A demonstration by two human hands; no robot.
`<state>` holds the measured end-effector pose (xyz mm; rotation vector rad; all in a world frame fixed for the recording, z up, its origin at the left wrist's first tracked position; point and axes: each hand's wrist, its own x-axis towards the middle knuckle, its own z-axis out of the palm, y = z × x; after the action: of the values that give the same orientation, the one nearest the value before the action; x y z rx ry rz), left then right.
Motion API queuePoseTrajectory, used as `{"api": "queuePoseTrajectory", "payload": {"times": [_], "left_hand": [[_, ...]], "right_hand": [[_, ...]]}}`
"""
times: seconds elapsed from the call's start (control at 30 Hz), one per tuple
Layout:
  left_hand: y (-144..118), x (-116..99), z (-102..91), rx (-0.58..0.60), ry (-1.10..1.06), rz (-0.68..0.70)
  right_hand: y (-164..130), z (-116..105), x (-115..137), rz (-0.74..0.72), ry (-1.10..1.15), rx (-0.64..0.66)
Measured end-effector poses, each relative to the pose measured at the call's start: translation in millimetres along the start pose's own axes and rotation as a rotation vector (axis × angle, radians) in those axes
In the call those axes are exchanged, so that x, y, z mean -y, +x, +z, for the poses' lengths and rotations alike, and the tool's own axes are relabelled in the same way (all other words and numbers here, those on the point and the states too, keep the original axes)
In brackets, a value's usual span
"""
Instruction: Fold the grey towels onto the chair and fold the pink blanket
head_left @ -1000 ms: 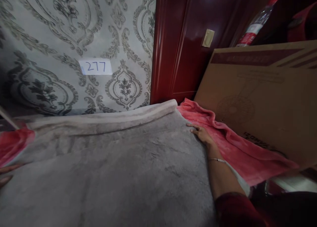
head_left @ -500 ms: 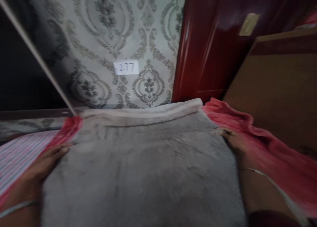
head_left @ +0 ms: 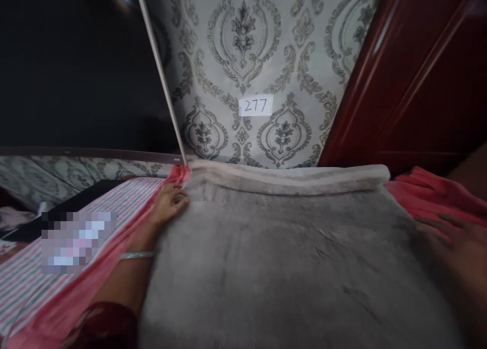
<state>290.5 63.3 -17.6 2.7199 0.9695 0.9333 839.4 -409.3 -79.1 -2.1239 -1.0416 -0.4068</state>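
Note:
A grey plush cloth [head_left: 289,268] lies spread in front of me, its far end turned over into a pale rolled fold [head_left: 297,179]. My left hand [head_left: 171,204] rests at the cloth's far left edge. Its fingers are loosely bent, with a gap showing between thumb and forefinger. At the right edge is my right hand [head_left: 456,242], blurred, its fingers stretched out and apart. Red fabric [head_left: 422,192] shows beneath and beside the grey cloth on both sides.
A large dark screen [head_left: 83,75] stands at the back left. Patterned wallpaper [head_left: 243,60] bears a paper label [head_left: 255,105] reading 277. A dark red wooden panel [head_left: 411,75] rises at the back right. Striped fabric [head_left: 125,197] lies to the left, with a blurred-out patch on it.
The view has swung left, showing more of the screen. My right hand has loosened from the cloth's edge and spread its fingers. The left hand has moved forward along the edge.

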Motion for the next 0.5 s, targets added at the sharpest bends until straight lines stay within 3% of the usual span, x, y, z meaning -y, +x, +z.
{"api": "queuePoseTrajectory", "payload": {"times": [0.07,0.1,0.23,0.33,0.5], "left_hand": [[3.6,-19.8,11.4,0.048,-0.015,0.081],[4.7,-29.1,18.5,0.089,-0.032,0.129],[4.9,-50.9,46.4,0.228,-0.068,0.295],[5.7,-50.4,57.7,0.248,-0.071,0.351],[10.4,-49.5,58.5,0.202,-0.083,0.431]], "right_hand": [[3.9,15.7,28.0,-0.148,-0.024,-0.067],[5.0,25.4,43.1,-0.23,-0.002,-0.038],[4.7,63.4,85.4,-0.4,0.096,0.212],[2.8,78.0,91.6,-0.43,0.103,0.297],[-0.1,79.0,91.4,-0.474,0.104,0.283]]}}
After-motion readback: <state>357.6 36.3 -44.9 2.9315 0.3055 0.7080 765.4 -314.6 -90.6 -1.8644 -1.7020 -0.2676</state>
